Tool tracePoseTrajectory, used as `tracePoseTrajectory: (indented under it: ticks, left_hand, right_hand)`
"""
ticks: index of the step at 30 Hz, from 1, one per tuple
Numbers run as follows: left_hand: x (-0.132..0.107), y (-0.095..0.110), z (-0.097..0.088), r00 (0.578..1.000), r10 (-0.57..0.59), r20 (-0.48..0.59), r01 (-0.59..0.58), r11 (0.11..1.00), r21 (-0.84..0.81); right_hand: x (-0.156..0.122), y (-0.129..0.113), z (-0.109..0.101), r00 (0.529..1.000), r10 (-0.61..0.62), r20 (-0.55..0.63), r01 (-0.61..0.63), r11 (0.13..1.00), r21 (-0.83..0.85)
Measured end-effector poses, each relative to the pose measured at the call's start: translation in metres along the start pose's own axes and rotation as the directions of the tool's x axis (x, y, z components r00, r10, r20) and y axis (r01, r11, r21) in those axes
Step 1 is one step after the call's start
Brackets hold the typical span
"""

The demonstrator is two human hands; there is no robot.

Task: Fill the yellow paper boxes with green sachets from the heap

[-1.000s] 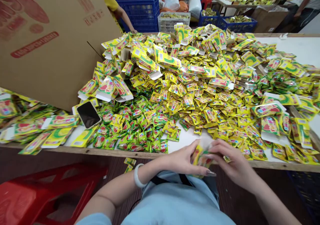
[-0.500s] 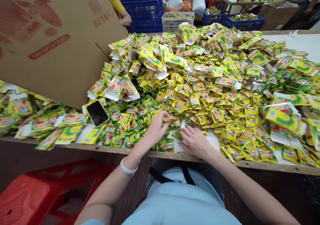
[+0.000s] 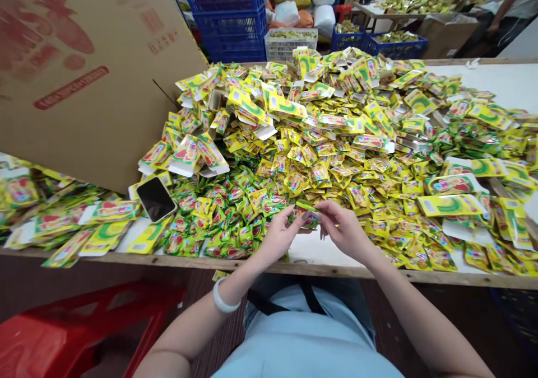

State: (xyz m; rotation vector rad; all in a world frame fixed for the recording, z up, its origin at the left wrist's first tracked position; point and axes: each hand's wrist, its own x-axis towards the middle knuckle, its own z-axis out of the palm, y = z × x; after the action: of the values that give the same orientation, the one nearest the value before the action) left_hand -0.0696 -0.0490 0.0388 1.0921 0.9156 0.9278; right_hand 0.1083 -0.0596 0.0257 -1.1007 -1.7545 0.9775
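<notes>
Both my hands meet over the front of the table around small candy packets [image 3: 305, 205], green and yellow, pinched edge-on. My left hand [image 3: 279, 232] is closed on their left side, thumb toward me. From the right, my right hand [image 3: 344, 229] grips the same packets between thumb and fingers. How many packets there are is hard to tell. Green watermelon-print packets [image 3: 227, 215] lie heaped beside my left hand. Yellow packets [image 3: 395, 210] spread in a pile to the right of my right hand.
Yellow printed boxes [image 3: 247, 106] are strewn over the heap behind. A phone [image 3: 156, 199] lies at the left, near a large cardboard carton [image 3: 96, 115]. A red stool [image 3: 54, 333] stands below the table at left. Blue crates [image 3: 229, 19] are stacked behind; a person [image 3: 510, 14] is at the far right.
My hands have come together and lifted slightly. My right hand, earlier low over the table by a green packet, now grips packets with the left. The view has shifted a little.
</notes>
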Motion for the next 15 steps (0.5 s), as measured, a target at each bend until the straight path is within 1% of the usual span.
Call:
tracePoseTrajectory:
  ticks: [1,2,3,4,5,6,8,9,10,11,13,14,15]
  left_hand:
    - [0.0,0.002,0.006,1.0,0.024,0.001,-0.024,1.0,0.004]
    - [0.001,0.002,0.011,0.999,0.052,-0.008,-0.052,0.998,0.019]
    - [0.003,0.002,0.016,0.996,0.088,-0.018,-0.087,0.995,0.048]
    - [0.005,0.002,0.021,0.99,0.137,-0.027,-0.134,0.986,0.096]
    - [0.008,0.001,0.026,0.98,0.199,-0.025,-0.192,0.967,0.165]
    - [0.013,0.0,0.032,0.964,0.265,-0.007,-0.255,0.934,0.251]
    - [0.03,0.001,0.047,0.921,0.382,0.079,-0.377,0.819,0.433]
    - [0.044,0.004,0.055,0.895,0.422,0.143,-0.432,0.745,0.508]
    - [0.062,0.008,0.065,0.87,0.446,0.211,-0.48,0.669,0.567]
    - [0.083,0.012,0.075,0.845,0.457,0.278,-0.523,0.593,0.612]
    - [0.134,0.022,0.096,0.806,0.438,0.397,-0.578,0.444,0.685]
    - [0.162,0.027,0.107,0.795,0.413,0.445,-0.591,0.358,0.723]
    - [0.189,0.031,0.118,0.783,0.38,0.492,-0.601,0.261,0.755]
  right_hand:
    - [0.001,0.0,0.001,0.996,-0.012,-0.086,0.009,0.999,-0.034]
    - [0.0,0.0,0.0,0.982,-0.017,-0.186,0.008,0.999,-0.053]
    - [-0.001,0.002,-0.001,0.959,-0.009,-0.282,-0.003,0.999,-0.041]
    - [-0.002,0.003,-0.002,0.936,0.02,-0.352,-0.018,1.0,0.01]
    - [-0.004,0.005,-0.005,0.922,0.07,-0.382,-0.032,0.994,0.104]
    - [-0.007,0.007,-0.009,0.922,0.127,-0.365,-0.046,0.974,0.223]
    - [-0.014,0.012,-0.019,0.936,0.219,-0.277,-0.08,0.896,0.436]
    - [-0.018,0.014,-0.025,0.933,0.251,-0.259,-0.094,0.863,0.497]
    - [-0.023,0.018,-0.032,0.92,0.278,-0.278,-0.097,0.846,0.525]
    - [-0.028,0.021,-0.039,0.898,0.299,-0.323,-0.093,0.847,0.524]
    - [-0.042,0.029,-0.053,0.848,0.307,-0.431,-0.084,0.882,0.463]
    - [-0.05,0.033,-0.058,0.832,0.298,-0.468,-0.087,0.903,0.42]
    - [-0.058,0.036,-0.062,0.826,0.287,-0.485,-0.097,0.92,0.379]
